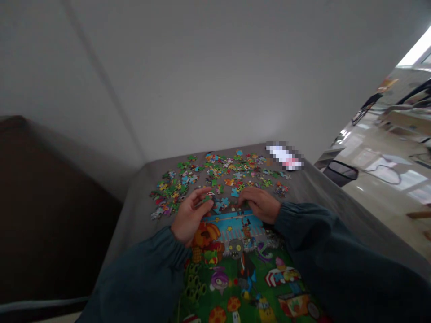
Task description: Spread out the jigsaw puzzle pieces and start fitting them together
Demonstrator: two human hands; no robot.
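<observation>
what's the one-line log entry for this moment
left hand: holds piece | right hand: on puzzle edge | loose pieces beyond

My left hand (pixel 190 215) pinches a puzzle piece (pixel 209 196); my right hand (pixel 259 204) presses flat on the assembled puzzle (pixel 242 269), loose pieces (pixel 215 172) beyond.

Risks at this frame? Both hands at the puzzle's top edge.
1. The left hand holds a small jigsaw piece only by the fingertips; it may slip.
2. The right hand rests on the assembled colourful cartoon puzzle; pressing might shift joined pieces.
3. Loose multicoloured puzzle pieces lie near the grey table's left edge and may fall.
</observation>
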